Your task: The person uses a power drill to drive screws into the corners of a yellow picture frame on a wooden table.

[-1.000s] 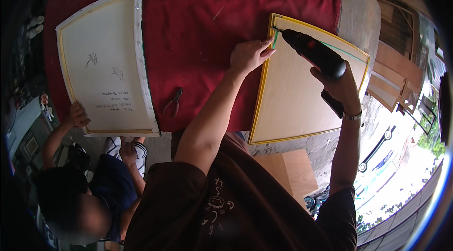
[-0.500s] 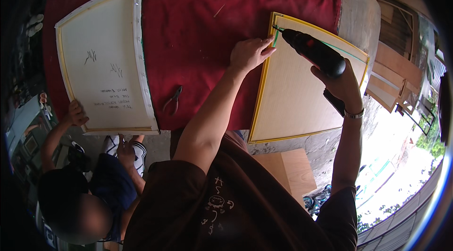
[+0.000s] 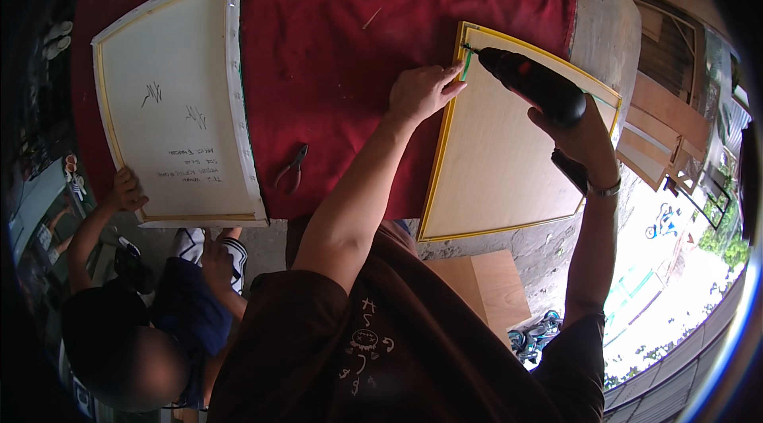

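Note:
My right hand point(image 3: 584, 137) is wrapped round the grip of a black cordless drill point(image 3: 532, 83). Its bit points at the upper left corner of a pale panel with a yellow frame point(image 3: 509, 161), close to a short green strip point(image 3: 466, 67). I cannot tell whether the bit touches the wood. My left hand point(image 3: 425, 93) grips the panel's left frame edge beside that strip, index finger and thumb reaching over the rim; its other fingers are partly hidden. Between my left forearm and a canvas lies a pair of pliers point(image 3: 292, 168) with dark handles.
Red cloth point(image 3: 342, 49) covers the table. At left a stretched canvas point(image 3: 175, 105) lies back side up, a co-worker's hand point(image 3: 127, 190) on its lower corner. Wooden boards point(image 3: 485, 288) stand below the table edge, with more wood pieces point(image 3: 668, 129) at far right.
The drill and my right hand have shifted slightly to the right. My left hand stays almost in place. The co-worker's lower hand has moved slightly.

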`<state>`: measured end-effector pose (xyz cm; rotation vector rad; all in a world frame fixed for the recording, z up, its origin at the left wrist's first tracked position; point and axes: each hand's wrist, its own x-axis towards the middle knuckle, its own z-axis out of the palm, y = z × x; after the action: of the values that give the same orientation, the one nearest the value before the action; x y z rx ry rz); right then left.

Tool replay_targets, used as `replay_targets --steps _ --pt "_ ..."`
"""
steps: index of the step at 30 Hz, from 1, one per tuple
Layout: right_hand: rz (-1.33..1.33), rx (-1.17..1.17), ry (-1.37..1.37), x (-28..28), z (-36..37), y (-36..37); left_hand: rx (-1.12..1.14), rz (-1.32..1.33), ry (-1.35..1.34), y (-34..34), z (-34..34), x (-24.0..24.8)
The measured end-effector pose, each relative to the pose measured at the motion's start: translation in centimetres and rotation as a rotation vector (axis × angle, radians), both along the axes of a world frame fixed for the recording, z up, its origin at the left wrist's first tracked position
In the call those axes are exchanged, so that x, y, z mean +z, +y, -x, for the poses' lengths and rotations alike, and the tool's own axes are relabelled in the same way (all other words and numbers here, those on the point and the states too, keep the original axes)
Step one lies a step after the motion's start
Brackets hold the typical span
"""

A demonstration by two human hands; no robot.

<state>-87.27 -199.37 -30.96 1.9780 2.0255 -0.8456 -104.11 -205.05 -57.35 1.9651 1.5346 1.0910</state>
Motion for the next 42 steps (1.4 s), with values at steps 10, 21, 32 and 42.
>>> replay_targets --steps 10,21,32,42 --pt "0.154 0.540 -0.238 -0.3 2.1 9.5 0.004 -0.044 -0.023 0.2 -0.4 -0.6" --pt "0.396 0.316 -0.279 2.4 4.6 10.7 0.003 0.001 -0.020 0.1 -0.2 -0.3" --pt "0.177 0.554 -0.257 0.5 2.7 10.2 -0.002 -0.016 0.011 0.1 -0.1 -0.2" --pt "0.089 0.574 -0.156 0.5 1.2 9.3 -0.004 -0.018 0.024 0.1 0.0 -0.1"
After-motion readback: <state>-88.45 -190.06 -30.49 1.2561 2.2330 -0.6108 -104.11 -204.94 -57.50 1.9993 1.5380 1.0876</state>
